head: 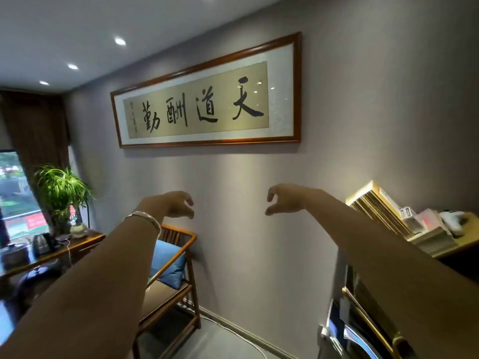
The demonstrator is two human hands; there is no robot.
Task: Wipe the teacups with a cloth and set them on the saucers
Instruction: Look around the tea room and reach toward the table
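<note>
Head cam is tilted up at a grey wall (259, 216), not down at a work area. Framed calligraphy (207, 97) hangs high on it, recessed ceiling lights (119, 41) far left above

Both arms stretched out toward the wall. Left hand (178, 204) and right hand (282, 200) are well apart, each with fingers loosely curled and thumb apart from them, holding nothing. Silver bangle (145, 219) on the left wrist

Surface (85, 240): wooden, dark, far left under a window (15, 193). On it a dark kettle (41, 243), a small pale pot (78, 229) beside a potted green plant (61, 190), and more dark ware nearer the left edge, too blurred to name. Can't tell whether any of that is teacups, saucers or a cloth; none can be made out

Wooden chair (178, 268) with a blue cushion (168, 265) stands against the wall, just right of the surface

Right side: a shelf (464, 244) carries a leaning row of books (375, 211), small boxes and a white object, unclear what. Below it a rack with gold trim (363, 320) holds flat items, contents unreadable
</note>
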